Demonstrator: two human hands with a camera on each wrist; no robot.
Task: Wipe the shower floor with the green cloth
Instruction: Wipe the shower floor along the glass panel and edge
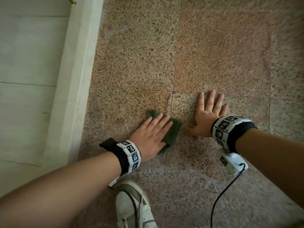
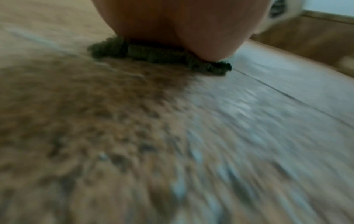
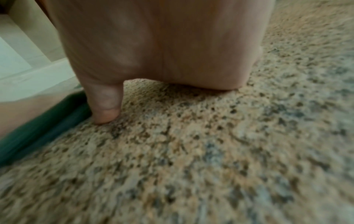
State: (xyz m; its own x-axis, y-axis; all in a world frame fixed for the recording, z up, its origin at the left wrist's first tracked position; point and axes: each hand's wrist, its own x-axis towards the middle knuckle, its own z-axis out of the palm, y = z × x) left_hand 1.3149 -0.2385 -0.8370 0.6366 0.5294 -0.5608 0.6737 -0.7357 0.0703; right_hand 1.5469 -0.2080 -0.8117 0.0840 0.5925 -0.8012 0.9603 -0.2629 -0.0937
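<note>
The green cloth lies flat on the speckled granite shower floor. My left hand presses down on it with straight fingers, covering most of it. In the left wrist view the cloth shows as a dark green edge squeezed under the heel of my left hand. My right hand rests flat on the bare floor just right of the cloth, fingers spread. The right wrist view shows the right hand with its thumb tip on the stone and the cloth at the left edge.
A white raised curb runs along the left side of the floor, with pale tiles beyond it. My white shoe stands near the bottom centre. A black cable trails from the right wrist camera.
</note>
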